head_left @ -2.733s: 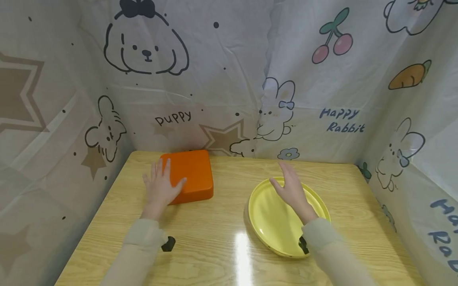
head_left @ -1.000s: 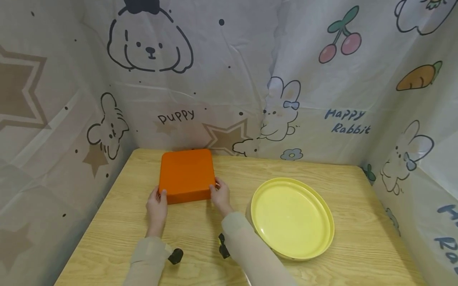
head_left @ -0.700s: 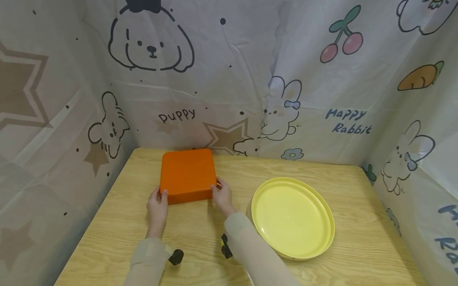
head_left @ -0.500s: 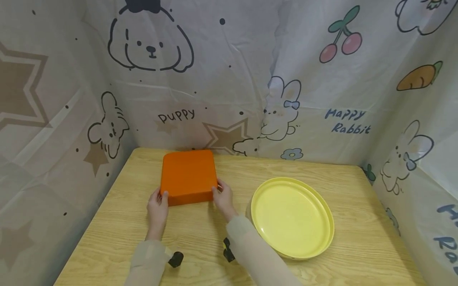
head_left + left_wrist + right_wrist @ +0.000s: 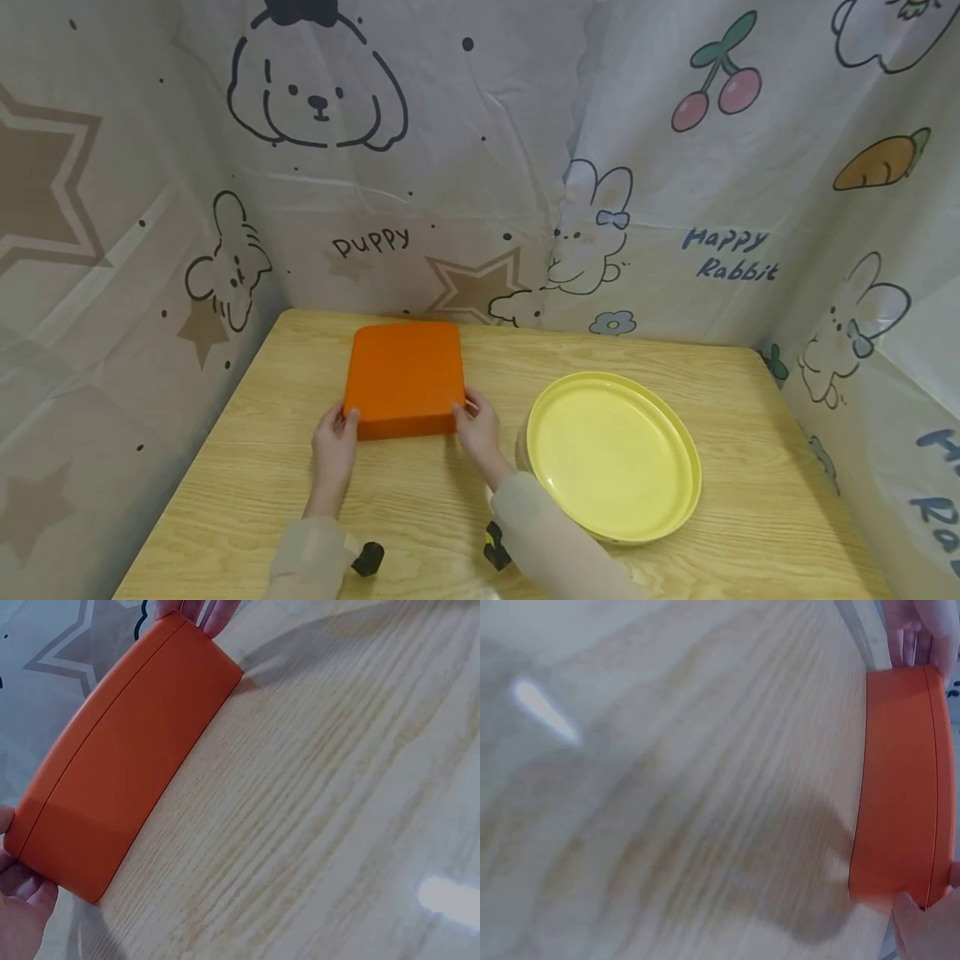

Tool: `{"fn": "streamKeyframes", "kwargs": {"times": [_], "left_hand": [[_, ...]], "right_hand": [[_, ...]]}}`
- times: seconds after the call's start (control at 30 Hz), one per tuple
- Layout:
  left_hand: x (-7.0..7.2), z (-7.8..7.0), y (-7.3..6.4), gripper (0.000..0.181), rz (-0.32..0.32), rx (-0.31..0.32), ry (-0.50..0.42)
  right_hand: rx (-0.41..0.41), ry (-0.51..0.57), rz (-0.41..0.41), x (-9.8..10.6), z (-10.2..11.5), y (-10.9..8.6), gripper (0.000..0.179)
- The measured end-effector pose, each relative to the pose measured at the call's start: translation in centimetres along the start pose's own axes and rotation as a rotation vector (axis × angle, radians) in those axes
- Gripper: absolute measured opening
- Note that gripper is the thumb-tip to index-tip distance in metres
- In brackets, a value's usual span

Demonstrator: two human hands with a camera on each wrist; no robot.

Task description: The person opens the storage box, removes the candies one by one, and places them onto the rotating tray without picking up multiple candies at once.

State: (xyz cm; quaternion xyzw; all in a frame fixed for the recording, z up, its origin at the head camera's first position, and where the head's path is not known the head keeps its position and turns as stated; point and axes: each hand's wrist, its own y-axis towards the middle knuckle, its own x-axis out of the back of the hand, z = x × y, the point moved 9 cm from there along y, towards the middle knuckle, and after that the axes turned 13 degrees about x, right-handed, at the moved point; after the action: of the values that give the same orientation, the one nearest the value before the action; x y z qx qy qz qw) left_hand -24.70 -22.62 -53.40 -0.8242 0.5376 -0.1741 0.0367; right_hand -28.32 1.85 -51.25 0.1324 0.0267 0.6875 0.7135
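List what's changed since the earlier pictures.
The right hand left its place above the yellow plate; the left hand had been spread over the orange box. Both now grip the box's near corners, and it has shifted slightly rightward and toward the person. The plate stayed put.

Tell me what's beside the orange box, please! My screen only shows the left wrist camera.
Observer: In the head view, a round yellow plate is to the right of the orange box.
Operator: Ooh! Are they touching?
Observer: No, a strip of bare table shows between them.
Operator: And what does the top of the box look like?
Observer: It's plain orange with rounded corners, and the thumbs of both hands are at its near corners.
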Motion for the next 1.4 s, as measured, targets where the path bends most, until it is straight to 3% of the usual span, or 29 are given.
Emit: {"fn": "streamKeyframes", "kwargs": {"times": [0.2,0.37,0.5,0.7,0.87,1.4], "left_hand": [[-0.3,0.0,-0.7,0.05,0.03,0.019,0.03],[-0.6,0.1,-1.4,0.048,0.045,0.013,0.038],[-0.9,0.3,-1.9,0.05,0.069,0.021,0.043],[-1.2,0.7,-2.8,0.049,0.085,0.022,0.059],[-1.4,0.8,-3.4,0.048,0.085,0.012,0.064],[-1.8,1.7,-5.4,0.051,0.113,0.019,0.073]], "right_hand": [[-0.053,0.066,-0.012,1.4,3.3,-2.1,0.035],[-0.063,0.084,-0.014,1.8,1.4,-2.9,0.037],[-0.02,0.08,-0.047,2.3,0.1,-3.3,0.036],[-0.028,0.071,-0.062,3.4,1.9,-4.7,0.034],[-0.004,0.056,-0.082,3.9,0.1,-5.5,0.034],[-0.023,0.057,-0.063,5.2,0.1,-7.6,0.036]]}}
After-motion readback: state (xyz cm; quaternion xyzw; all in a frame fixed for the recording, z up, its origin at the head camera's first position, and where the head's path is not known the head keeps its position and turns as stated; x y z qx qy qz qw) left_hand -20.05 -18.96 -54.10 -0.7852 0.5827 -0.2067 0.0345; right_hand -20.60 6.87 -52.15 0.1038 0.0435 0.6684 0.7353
